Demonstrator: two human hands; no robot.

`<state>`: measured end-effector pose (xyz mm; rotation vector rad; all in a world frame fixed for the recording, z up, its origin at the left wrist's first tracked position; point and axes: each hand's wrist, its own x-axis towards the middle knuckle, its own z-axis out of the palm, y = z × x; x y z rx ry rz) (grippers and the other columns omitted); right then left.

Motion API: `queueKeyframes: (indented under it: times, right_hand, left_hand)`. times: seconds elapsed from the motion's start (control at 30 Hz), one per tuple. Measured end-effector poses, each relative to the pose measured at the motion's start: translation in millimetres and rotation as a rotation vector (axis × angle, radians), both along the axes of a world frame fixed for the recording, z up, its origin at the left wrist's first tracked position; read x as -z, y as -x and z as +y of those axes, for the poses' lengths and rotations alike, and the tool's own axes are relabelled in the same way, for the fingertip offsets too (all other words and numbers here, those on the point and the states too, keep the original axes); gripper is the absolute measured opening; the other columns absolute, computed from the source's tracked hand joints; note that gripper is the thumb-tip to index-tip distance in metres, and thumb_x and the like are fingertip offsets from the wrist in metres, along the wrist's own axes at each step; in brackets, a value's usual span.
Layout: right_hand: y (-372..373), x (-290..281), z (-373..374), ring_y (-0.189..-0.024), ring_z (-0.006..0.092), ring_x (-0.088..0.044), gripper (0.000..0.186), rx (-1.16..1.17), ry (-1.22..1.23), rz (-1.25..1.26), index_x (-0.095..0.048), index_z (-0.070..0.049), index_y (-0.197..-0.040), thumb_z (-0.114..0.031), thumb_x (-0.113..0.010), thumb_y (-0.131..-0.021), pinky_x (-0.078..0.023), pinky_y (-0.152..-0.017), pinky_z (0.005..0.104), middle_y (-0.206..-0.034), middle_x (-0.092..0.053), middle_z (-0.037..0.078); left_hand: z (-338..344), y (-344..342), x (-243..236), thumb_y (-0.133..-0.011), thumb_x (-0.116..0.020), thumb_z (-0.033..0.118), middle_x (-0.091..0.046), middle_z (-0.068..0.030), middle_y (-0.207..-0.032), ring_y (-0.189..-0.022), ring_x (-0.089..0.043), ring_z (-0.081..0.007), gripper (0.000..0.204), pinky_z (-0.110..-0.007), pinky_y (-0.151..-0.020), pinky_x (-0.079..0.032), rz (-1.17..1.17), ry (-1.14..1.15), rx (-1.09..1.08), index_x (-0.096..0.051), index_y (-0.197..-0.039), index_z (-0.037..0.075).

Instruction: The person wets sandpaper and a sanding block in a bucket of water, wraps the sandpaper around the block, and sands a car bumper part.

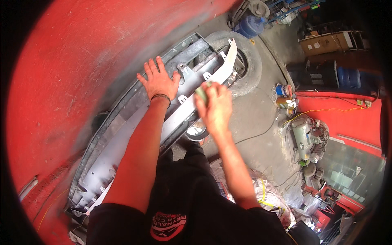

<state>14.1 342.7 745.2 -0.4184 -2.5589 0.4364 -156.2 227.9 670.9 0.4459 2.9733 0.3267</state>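
On the left, near the red wall [81, 53], a grey frame [188, 54] has a long white strip [179, 116] along its right edge; the left hand [160, 79] sits on the frame, fingers spread wide, and the right hand [216, 105] holds a green pad [201, 94] on the strip, near a big tire [254, 69]

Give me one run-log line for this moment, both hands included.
Left hand: spread on grey panel | Right hand: holding green pad on white tabbed strip | Nearby: tire, blue water jug
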Motion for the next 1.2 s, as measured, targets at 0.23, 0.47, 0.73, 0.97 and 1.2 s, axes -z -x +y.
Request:
queueKeyframes:
  times: [0.23,0.47,0.73,0.97,1.2]
  right_hand:
    - [39.3,20.0,100.7,-0.109,0.0456,-0.065,0.036,0.378,0.005,0.079,-0.07,-0.004,-0.127,-0.031,-0.076,-0.103,-0.052,-0.096,0.0586,-0.121,-0.068,0.027]
    - [-5.5,18.2,24.4,-0.113,0.045,-0.063,0.043,0.307,0.024,0.05,-0.071,-0.007,-0.133,-0.032,-0.082,-0.099,-0.053,-0.097,0.0562,-0.13,-0.064,0.024]
    - [0.0,18.4,15.9,-0.12,0.0463,-0.062,0.038,0.419,0.173,0.115,-0.07,-0.006,-0.129,-0.028,-0.08,-0.1,-0.054,-0.102,0.0557,-0.131,-0.063,0.027]
    - [33.6,20.0,133.0,-0.112,0.0479,-0.065,0.038,0.46,0.234,0.014,-0.069,-0.006,-0.129,-0.03,-0.078,-0.101,-0.054,-0.099,0.0579,-0.118,-0.07,0.025]
    - [6.7,17.0,100.0,-0.109,0.047,-0.065,0.034,0.189,0.143,0.145,-0.07,-0.008,-0.127,-0.028,-0.079,-0.101,-0.052,-0.098,0.0568,-0.126,-0.069,0.024]
  left_hand:
    - [12.4,2.1,-1.5,-0.106,-0.05,0.06,-0.029,-0.0218,-0.183,-0.171,-0.021,-0.0397,0.094,-0.075,-0.133,-0.014,0.024,0.015,0.032,-0.023,-0.179,0.007]
    - [9.2,4.0,1.6,-0.106,-0.051,0.06,-0.028,-0.0212,-0.183,-0.171,-0.021,-0.0394,0.094,-0.074,-0.133,-0.015,0.033,0.047,0.016,-0.023,-0.179,0.008]
    - [6.3,4.8,9.0,-0.106,-0.05,0.061,-0.029,-0.0214,-0.182,-0.171,-0.022,-0.0392,0.093,-0.075,-0.132,-0.016,0.052,0.077,0.002,-0.024,-0.179,0.009]
    - [13.8,2.8,6.1,-0.105,-0.052,0.059,-0.029,-0.0222,-0.182,-0.171,-0.022,-0.0396,0.094,-0.074,-0.133,-0.013,0.046,0.03,0.018,-0.026,-0.178,0.007]
    - [4.7,2.3,9.6,-0.106,-0.055,0.057,-0.031,-0.0175,-0.181,-0.169,-0.026,-0.0366,0.09,-0.073,-0.132,-0.017,0.102,0.083,0.001,-0.026,-0.178,0.011]
